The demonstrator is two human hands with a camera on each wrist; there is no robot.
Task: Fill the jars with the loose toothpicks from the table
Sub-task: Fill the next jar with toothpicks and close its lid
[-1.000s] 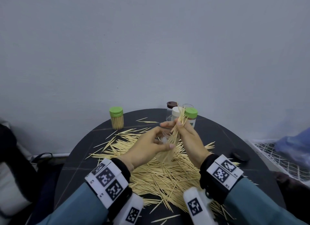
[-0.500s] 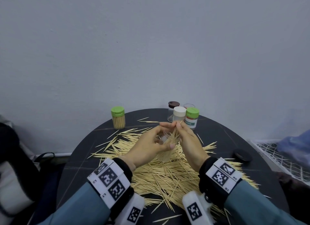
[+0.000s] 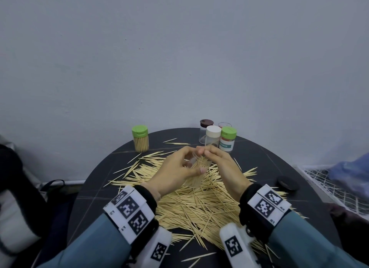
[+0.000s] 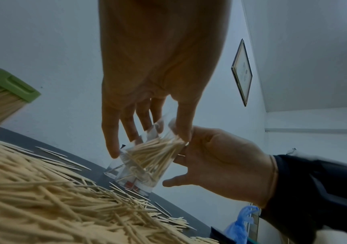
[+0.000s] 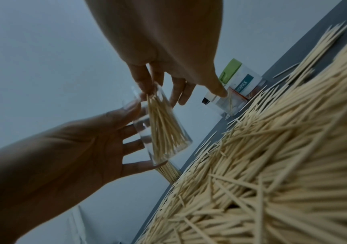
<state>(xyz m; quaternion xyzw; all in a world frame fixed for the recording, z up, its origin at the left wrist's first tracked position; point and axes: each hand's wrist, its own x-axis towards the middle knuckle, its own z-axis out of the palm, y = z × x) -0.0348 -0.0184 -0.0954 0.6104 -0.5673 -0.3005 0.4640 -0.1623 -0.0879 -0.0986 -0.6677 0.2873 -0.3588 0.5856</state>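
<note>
Our left hand grips the clear jar, tilted toward one o'clock, so our right hand's pinching fingertips can seat the toothpick bundle.

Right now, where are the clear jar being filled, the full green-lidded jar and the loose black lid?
clear jar (image 5: 164, 130): right wrist view, on its transparent wall.
full green-lidded jar (image 3: 140, 131): head view, on its green lid.
loose black lid (image 3: 287, 183): head view, on its top face.

Head view looks down; both wrist views look up at the clear jar.
</note>
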